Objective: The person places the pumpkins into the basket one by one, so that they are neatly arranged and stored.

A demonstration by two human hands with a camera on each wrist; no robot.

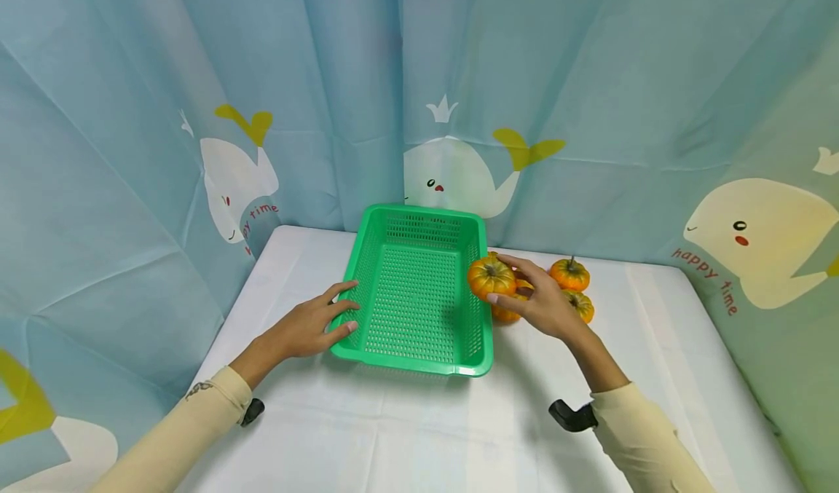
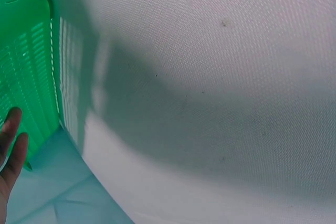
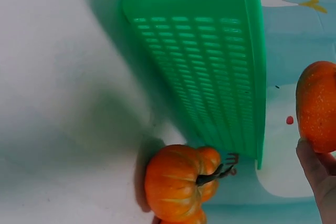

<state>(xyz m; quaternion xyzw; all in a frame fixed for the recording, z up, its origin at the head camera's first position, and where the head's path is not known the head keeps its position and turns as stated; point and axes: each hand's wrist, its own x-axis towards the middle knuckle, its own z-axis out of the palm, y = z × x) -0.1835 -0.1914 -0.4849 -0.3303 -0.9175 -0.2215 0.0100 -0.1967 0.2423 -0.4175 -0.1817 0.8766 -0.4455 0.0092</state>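
Observation:
A green plastic basket [image 1: 419, 366] with slatted walls stands on the table, nothing lying in it. My left hand [image 1: 313, 325] rests at its left rim, fingers spread and reaching over the edge; the left wrist view shows two fingertips [image 2: 20, 145] near the basket wall [image 2: 31, 72]. With thumb and fingers, my right hand [image 1: 547, 305] holds a small orange pumpkin [image 1: 491, 277] at the height of the basket's right rim. The right wrist view has this pumpkin [image 3: 318, 106] above the table, beside the basket's outer wall [image 3: 199, 72].
More small pumpkins sit right of the basket: one [image 1: 506, 314] partly hidden under the right hand, and two more, a stemmed one [image 1: 570, 274] and another [image 1: 580, 306], farther right. A blue curtain [image 1: 354, 78] with whale prints hangs behind the white table [image 1: 419, 435].

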